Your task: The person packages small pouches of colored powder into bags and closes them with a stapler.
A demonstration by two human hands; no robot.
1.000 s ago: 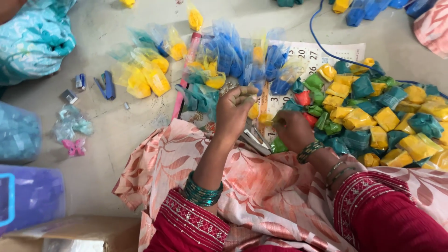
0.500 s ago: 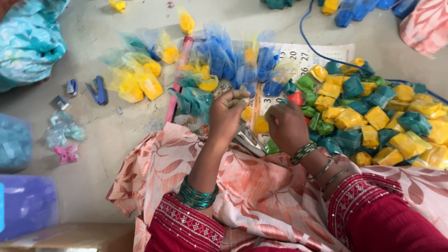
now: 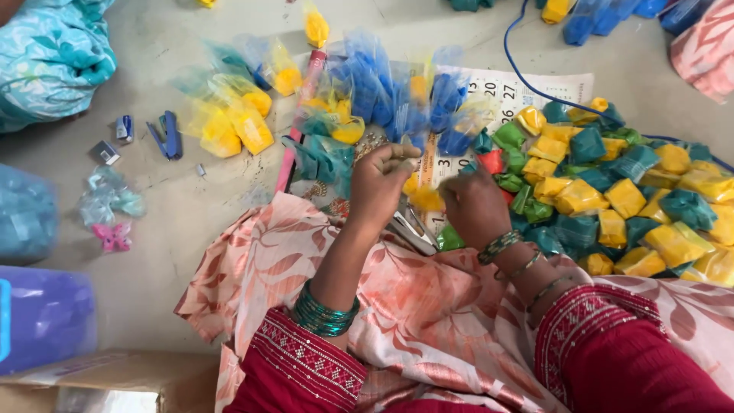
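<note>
Fingers of left hand (image 3: 380, 183) pinch something small, perhaps a packet; right hand (image 3: 475, 206) curls shut beside packet heap (image 3: 627, 206).

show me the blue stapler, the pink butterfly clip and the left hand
blue stapler (image 3: 167, 136), head view, on the middle of its body, lying on the floor
pink butterfly clip (image 3: 113, 236), head view, on its centre between the wings
left hand (image 3: 380, 183), head view, on the back of the hand
</note>
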